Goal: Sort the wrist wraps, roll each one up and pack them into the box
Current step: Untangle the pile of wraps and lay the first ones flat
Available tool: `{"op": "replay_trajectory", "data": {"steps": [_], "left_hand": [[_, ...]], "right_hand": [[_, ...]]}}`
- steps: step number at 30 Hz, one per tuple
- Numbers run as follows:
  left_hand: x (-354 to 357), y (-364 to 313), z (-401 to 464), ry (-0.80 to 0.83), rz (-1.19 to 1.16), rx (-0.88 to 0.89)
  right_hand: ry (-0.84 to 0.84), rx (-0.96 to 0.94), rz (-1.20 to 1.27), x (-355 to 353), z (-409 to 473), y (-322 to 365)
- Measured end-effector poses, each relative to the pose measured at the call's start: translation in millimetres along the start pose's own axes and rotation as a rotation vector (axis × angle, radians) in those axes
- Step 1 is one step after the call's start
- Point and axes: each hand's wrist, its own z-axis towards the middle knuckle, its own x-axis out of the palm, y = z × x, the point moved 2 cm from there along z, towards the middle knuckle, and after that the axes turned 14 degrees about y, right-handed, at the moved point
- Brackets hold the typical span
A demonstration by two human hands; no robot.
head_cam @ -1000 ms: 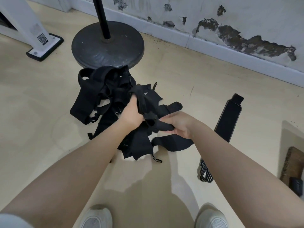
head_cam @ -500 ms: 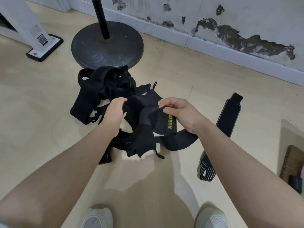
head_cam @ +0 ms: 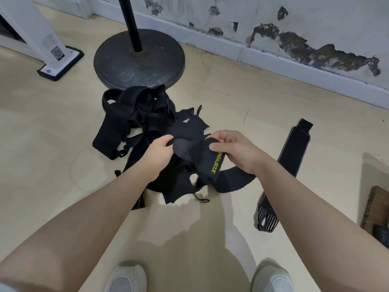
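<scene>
A tangled heap of black wrist wraps lies on the floor in front of me. Both hands hold one black wrap with yellow lettering lifted above the heap. My left hand grips its left end, and my right hand pinches its right end by the lettering. Loose ends of the wrap and others hang below my hands. A single wrap with a striped end lies flat by itself to the right. The box cannot be made out with certainty.
A round black stand base with its pole sits just behind the heap. A white frame foot stands at the far left. A brown object lies at the right edge. The stained wall runs along the back. My shoes show at the bottom.
Both hands lifted the lettered wrap out of the heap and moved slightly apart, so its yellow lettering now shows. The heap beneath shifted a little.
</scene>
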Motion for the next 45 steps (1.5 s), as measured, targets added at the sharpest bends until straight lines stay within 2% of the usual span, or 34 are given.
{"op": "replay_trajectory", "data": {"steps": [4, 6, 8, 11, 14, 17, 20, 25, 28, 34, 38, 41, 45], "left_hand": [[-8.0, 24.3, 5.9, -0.116, 0.032, -0.145], [-6.6, 29.2, 7.1, -0.12, 0.033, -0.146], [2.7, 23.8, 9.4, -0.044, 0.119, -0.098], [10.1, 12.1, 10.5, 0.004, 0.373, -0.052], [9.9, -1.2, 3.7, -0.037, 0.495, 0.162], [9.3, -18.2, -7.0, -0.149, 0.324, 0.314], [13.9, -26.5, -5.8, -0.077, 0.068, 0.328], [23.5, -31.4, -7.5, 0.098, -0.214, 0.284], [22.1, -30.9, -6.3, 0.118, -0.406, 0.233], [20.3, -32.9, -3.0, 0.147, -0.633, 0.197], [29.8, -28.9, -5.3, 0.27, -0.592, 0.043], [24.9, -16.4, -4.9, 0.243, -0.466, -0.04], [3.2, -25.3, 0.2, 0.141, -0.649, 0.057]], "right_hand": [[-0.038, -0.195, 0.25, -10.2, -4.2, 19.0], [-0.045, -0.211, 0.216, -8.1, -1.0, 28.2], [-0.151, -0.141, 0.175, -2.5, 4.1, 26.2], [-0.446, 0.067, 0.251, -0.9, 10.3, 16.3], [-0.451, 0.271, 0.262, -4.8, 2.8, 5.8], [-0.508, 0.172, 0.358, -13.9, -9.5, 6.1], [-0.551, 0.051, 0.567, -17.1, -16.2, 11.3], [-0.498, 0.15, 0.585, -7.5, -15.0, 4.8], [-0.469, 0.182, 0.634, -2.1, -12.0, 3.6], [-0.412, 0.108, 0.485, 0.8, -3.8, 13.9], [-0.423, 0.082, 0.499, 1.1, 4.2, 13.0], [-0.401, 0.054, 0.524, 2.2, 3.0, 15.8], [-0.382, 0.109, 0.499, 0.9, -1.1, 16.8]]}}
